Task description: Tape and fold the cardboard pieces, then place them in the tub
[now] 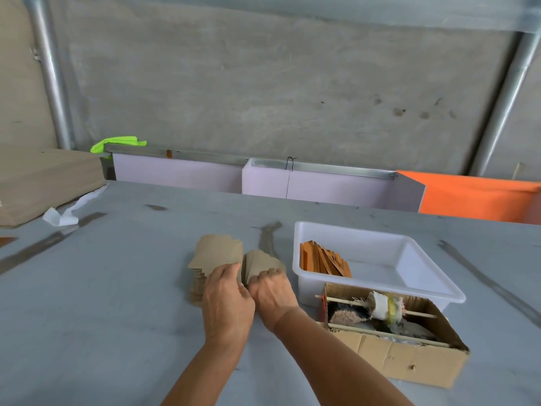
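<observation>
Brown flat cardboard sheets (44, 183) lie stacked at the far left of our grey worktable (117, 288), with a white crumpled strip (70, 210) trailing beside them and a bright green cloth (117, 143) on the metal rail behind. Near the middle we see the fanned stack of small tan cardboard pieces (216, 253); our left hand (227, 300) rests on its near edge with fingers curled round the pieces, and our right hand (272, 294), touching the left, grips the upright part of the stack, fingers bent over its top. Just right of the hands stands one white rectangular plastic tub (409, 259), holding a row of folded orange-brown pieces (323, 262) leaning at its left end; their number we cannot tell. Touching the tub's near side sits one open corrugated cardboard box (409, 361) with a white tape roll (382, 306) threaded on a thin wooden stick. An orange bin (474, 197) sits far right, before a concrete wall (278, 83) with two metal pipes.
</observation>
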Demonstrator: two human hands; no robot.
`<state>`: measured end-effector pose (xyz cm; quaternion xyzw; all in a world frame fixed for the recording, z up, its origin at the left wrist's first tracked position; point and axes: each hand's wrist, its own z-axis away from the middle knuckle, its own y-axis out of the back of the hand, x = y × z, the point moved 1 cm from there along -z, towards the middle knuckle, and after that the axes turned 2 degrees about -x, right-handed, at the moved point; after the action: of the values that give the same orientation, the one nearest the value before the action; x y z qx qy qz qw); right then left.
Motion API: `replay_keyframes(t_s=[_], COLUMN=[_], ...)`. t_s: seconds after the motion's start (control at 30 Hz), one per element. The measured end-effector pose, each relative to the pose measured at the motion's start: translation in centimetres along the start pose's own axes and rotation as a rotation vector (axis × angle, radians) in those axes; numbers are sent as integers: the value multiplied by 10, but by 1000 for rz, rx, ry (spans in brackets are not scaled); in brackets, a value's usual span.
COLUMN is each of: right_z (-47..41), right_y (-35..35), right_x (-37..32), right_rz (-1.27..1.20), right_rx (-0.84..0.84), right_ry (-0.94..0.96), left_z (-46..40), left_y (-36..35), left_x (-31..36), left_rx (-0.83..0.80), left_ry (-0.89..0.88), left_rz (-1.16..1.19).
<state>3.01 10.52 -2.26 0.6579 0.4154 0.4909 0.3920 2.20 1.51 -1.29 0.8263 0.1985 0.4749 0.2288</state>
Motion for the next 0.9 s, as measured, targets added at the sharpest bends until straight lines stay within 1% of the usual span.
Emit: replay_keyframes(t_s=[0.07, 0.17, 0.2, 0.23, 0.27, 0.3, 0.33, 0.4, 0.43, 0.53, 0.63, 0.67, 0.73, 0.8, 0.83, 0.9], right_z=[5, 10, 12, 14, 15, 13, 11, 12, 14, 18, 26, 29, 36, 52, 64, 92], right_y=[8, 9, 5, 7, 8, 3, 1, 4, 12, 37, 60, 64, 68, 65, 63, 60], right_x=[-1, 2, 3, 6, 9, 14, 18, 24, 24, 30, 41, 45, 58, 68, 73, 81], right_rz=[0, -111, -130, -196, -253, -252, -299, -385, -373, -240, -212, -250, -420, -658, -768, -917], right_rx=[-25, 108, 99, 15, 4, 30, 85, 136, 152, 310, 424, 440, 444, 436, 462, 507], right_ry=[-29, -96, -110, -113, -103, -138, -169, -226, -231, -220, -212, -217, -289, -342, -348, -384], left_z=[2, 4, 4, 4, 3, 1, 0, -3, -5, -8, -13, -14, -18, -22, -22, -18], left_y=[-2, -6, -7, -7, -6, -6, -5, -5, -5, -8, -9, -9, -8, -5, -4, -3], left_x=[0, -1, -1, -2, -2, -2, -2, -2, -2, 2, 11, 15, 21, 26, 28, 33], left_rx=[-7, -33, -43, -47, -46, -44, -45, -43, -41, -45, -32, -27, -16, -20, -56, -205], left_ry=[6, 18, 22, 21, 17, 13, 12, 14, 15, 9, 10, 7, -5, -21, -18, 0], left_rz=[-3, 2, 7, 13, 19, 21, 21, 23, 21, 39, 113, 135, 176, 237, 302, 484])
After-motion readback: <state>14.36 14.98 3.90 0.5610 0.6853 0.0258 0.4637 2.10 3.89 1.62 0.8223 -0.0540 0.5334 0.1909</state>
